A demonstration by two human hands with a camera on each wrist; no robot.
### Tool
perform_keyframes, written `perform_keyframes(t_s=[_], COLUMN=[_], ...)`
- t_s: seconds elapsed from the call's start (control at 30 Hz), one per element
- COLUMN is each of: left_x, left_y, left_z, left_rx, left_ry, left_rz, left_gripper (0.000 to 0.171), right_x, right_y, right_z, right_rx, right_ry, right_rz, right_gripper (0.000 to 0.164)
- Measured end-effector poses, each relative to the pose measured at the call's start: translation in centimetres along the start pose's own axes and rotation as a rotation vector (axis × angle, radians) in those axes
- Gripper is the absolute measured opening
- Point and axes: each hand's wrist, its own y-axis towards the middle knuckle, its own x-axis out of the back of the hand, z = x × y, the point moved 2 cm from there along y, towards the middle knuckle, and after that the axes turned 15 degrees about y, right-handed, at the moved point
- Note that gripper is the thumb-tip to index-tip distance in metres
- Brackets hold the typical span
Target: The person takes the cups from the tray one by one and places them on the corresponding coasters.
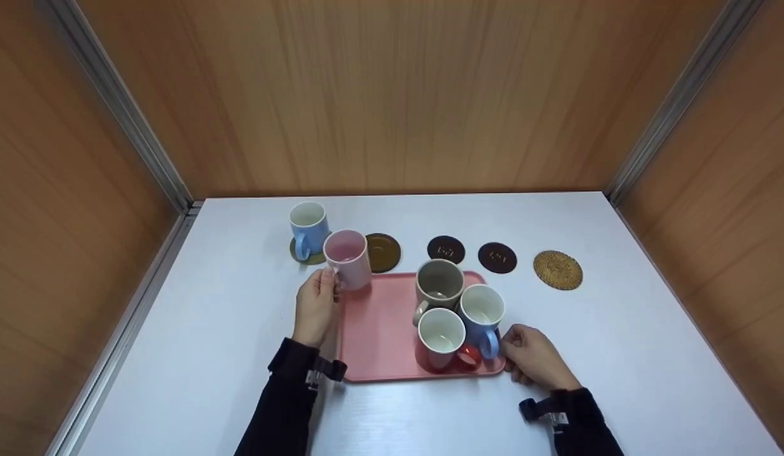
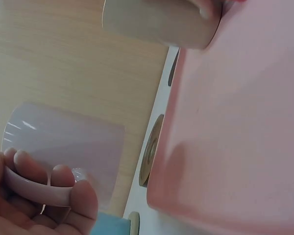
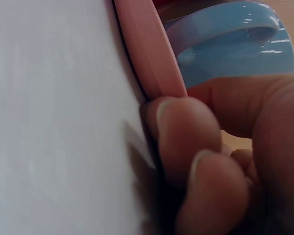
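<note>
My left hand grips the handle of a pink mug, fingers curled through it. The mug is in the air over the back left corner of the pink tray; in the left wrist view the pink mug hangs clear of the tray. My right hand pinches the tray's rim at the front right corner, beside a blue mug. With that mug on the tray stand a grey-beige mug and a red mug with a white inside.
Another blue mug stands on an olive coaster at the back left. Along the back lie a brown coaster, two dark coasters, one left and one right, and a woven coaster. Wooden panels enclose the white table.
</note>
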Motion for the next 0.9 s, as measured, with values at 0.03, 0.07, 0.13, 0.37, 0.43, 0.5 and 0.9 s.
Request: perform_keyframes(t_s=[0.03,0.07,0.13,0.37,0.43,0.5,0.9], left_x=[0.0,-0.1,-0.3,-2.4,-3.2,-3.9,-6.5], left_y=[0.5,0.9,1.9,5.4,6.3,6.9,8.9], left_z=[-0.1,-0.2,-0.5,-2.1,-2.3,-2.4,-1.4], left_rx=[-0.001,-0.003,-0.01,-0.036,-0.034,-0.014,0.068], left_ry=[0.003,0.006,0.007,-0.002,0.004,0.012,0.06], left_rz=[-0.007,-0.011,-0.023,-0.023,-0.011,0.003,0.023], left_gripper=[0.038,0.038,0.037,0.036,0.036,0.036,0.037], right_x=[0.0,0.0,0.0,-0.1,-0.1,-0.2,-0.1], right_y=[0.0,0.0,0.1,0.0,0.0,0.1,0.2], right_z=[0.0,0.1,0.1,0.2,0.2,0.1,0.3], right_rx=[0.002,0.005,0.01,-0.005,-0.016,-0.026,-0.026], right_ry=[-0.004,-0.008,-0.016,-0.014,-0.012,-0.012,-0.018], right_rz=[-0.001,-0.002,-0.007,-0.018,-0.017,-0.015,-0.014], right_gripper=[0.018,0.018,0.017,0.017,0.017,0.017,0.017])
